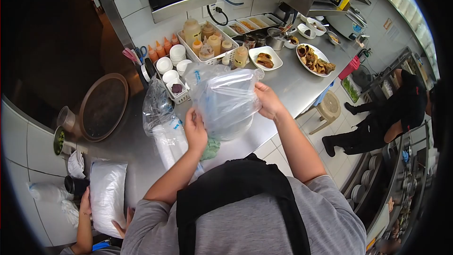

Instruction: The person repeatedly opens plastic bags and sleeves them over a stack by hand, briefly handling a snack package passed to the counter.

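Both hands hold up a clear plastic bag (226, 97) with blue print over the steel counter. What is inside looks pale and rounded, but the film blurs it. My left hand (196, 130) grips the bag's lower left side, its fingers partly behind the film. On the upper right edge, my right hand (269, 101) pinches the plastic between thumb and fingers. Below the bag lies a crumpled green cloth (211, 148). Left of my left hand are a bundle of clear plastic bags (158, 106) and a white plastic roll (172, 148).
Behind the bag stand a basket of sauce bottles (213, 45) and white cups (178, 54). Plates of browned food (315, 60) sit farther right. A round brown tray (104, 107) lies left. Another person's hands touch a white package (107, 196); a person in black (396, 113) stands right.
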`<action>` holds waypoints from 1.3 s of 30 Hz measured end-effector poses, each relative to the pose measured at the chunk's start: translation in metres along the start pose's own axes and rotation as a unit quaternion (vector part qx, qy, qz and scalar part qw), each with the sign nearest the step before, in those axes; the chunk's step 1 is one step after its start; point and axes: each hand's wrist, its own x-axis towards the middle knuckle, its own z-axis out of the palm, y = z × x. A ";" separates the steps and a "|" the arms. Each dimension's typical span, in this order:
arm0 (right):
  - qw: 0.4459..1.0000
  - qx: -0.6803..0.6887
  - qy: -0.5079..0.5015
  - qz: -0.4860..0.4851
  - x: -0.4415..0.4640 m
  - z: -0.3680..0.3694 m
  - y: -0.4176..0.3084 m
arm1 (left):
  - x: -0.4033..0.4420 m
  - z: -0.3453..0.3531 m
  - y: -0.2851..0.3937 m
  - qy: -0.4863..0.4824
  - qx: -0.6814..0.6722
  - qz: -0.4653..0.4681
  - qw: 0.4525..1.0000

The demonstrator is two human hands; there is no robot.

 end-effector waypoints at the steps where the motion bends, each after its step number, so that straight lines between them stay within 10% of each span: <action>1: 1.000 0.013 0.019 -0.018 0.005 -0.004 0.014 | -0.006 0.002 -0.010 0.016 -0.019 0.025 0.999; 5: 0.901 -0.387 0.120 -0.157 0.024 -0.045 0.104 | -0.020 -0.015 -0.068 0.013 0.116 0.041 0.992; 11: 0.935 -0.343 0.048 -0.071 0.026 -0.061 0.107 | -0.014 -0.023 -0.057 -0.036 0.052 -0.081 0.995; 18: 0.982 -0.186 -0.010 0.026 -0.011 -0.049 0.052 | -0.042 -0.026 -0.055 -0.100 0.110 0.032 0.988; 20: 0.886 -0.451 -0.036 -0.100 -0.010 -0.050 0.073 | -0.033 -0.026 -0.060 -0.127 0.234 0.078 0.961; 24: 0.802 -0.553 0.119 -0.189 0.007 -0.056 0.135 | -0.025 -0.022 -0.069 -0.128 0.207 0.089 0.966; 27: 0.811 -0.559 0.166 -0.049 0.018 -0.061 0.142 | -0.016 -0.037 -0.066 -0.166 0.064 -0.030 0.984; 29: 0.805 -0.563 0.180 -0.055 0.021 -0.066 0.149 | -0.010 -0.045 -0.047 -0.170 -0.365 -0.248 0.881; 33: 0.738 -0.653 0.121 -0.117 0.007 -0.056 0.133 | -0.016 -0.053 -0.047 -0.170 -0.219 -0.253 0.927; 35: 0.745 -0.646 0.128 -0.105 0.010 -0.062 0.137 | -0.019 -0.058 -0.057 -0.200 0.123 -0.138 0.962; 39: 0.792 -0.572 0.158 -0.143 0.015 -0.069 0.129 | 0.007 -0.062 -0.064 -0.195 -0.100 -0.284 0.934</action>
